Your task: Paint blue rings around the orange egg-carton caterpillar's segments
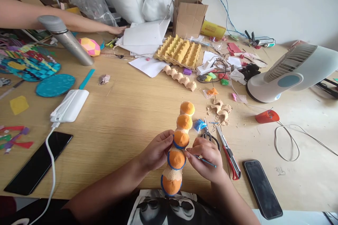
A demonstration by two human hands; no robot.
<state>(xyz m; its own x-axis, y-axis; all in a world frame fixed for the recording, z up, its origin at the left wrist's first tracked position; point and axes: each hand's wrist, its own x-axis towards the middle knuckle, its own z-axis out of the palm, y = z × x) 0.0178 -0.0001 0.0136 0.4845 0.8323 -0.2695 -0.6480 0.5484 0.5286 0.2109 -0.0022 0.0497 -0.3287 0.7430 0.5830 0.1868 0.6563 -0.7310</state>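
Observation:
My left hand (157,151) grips the left side of an egg-carton strip (179,147) with several orange-painted bumps, some ringed in blue. The strip stands tilted from my chest out over the table. My right hand (204,158) pinches a thin blue brush (207,162) against the strip's right side, its tip near a blue ring. Both hands are closed.
Scissors (208,134) and a red utility knife (229,153) lie right of my hands, a phone (262,188) beyond. Another phone (38,163), a white power bank (70,105) and cable lie left. A fan (293,72), yellow egg tray (179,51), cardboard box (188,15); another person's arm (66,21) reaches across the back.

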